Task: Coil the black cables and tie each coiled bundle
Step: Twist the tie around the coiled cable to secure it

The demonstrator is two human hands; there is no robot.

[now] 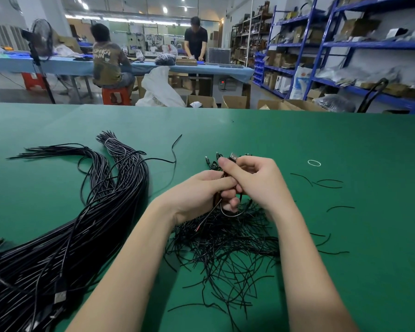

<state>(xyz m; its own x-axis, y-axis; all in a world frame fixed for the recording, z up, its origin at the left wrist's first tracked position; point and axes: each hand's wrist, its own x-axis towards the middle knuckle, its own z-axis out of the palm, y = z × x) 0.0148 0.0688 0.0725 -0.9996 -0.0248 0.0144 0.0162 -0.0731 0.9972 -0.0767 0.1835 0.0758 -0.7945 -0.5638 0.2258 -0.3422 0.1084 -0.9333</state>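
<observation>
My left hand (201,190) and my right hand (256,180) meet over the middle of the green table (345,140). Both grip one small coiled black cable (225,190), mostly hidden between the fingers. Its USB plug (234,156) sticks up above my right index finger. A loop of the cable (230,213) hangs below my left fingers, and a loose end with a red tip (198,228) trails down left. A thick bundle of long black cables (82,236) lies at the left. Under my hands lies a heap of short black ties (225,248).
A white rubber band (314,162) lies at the right, with loose ties (328,183) near it. A single stray cable (174,152) curls behind the bundle. Beyond the table's far edge are two people at a blue bench, cartons and blue shelves.
</observation>
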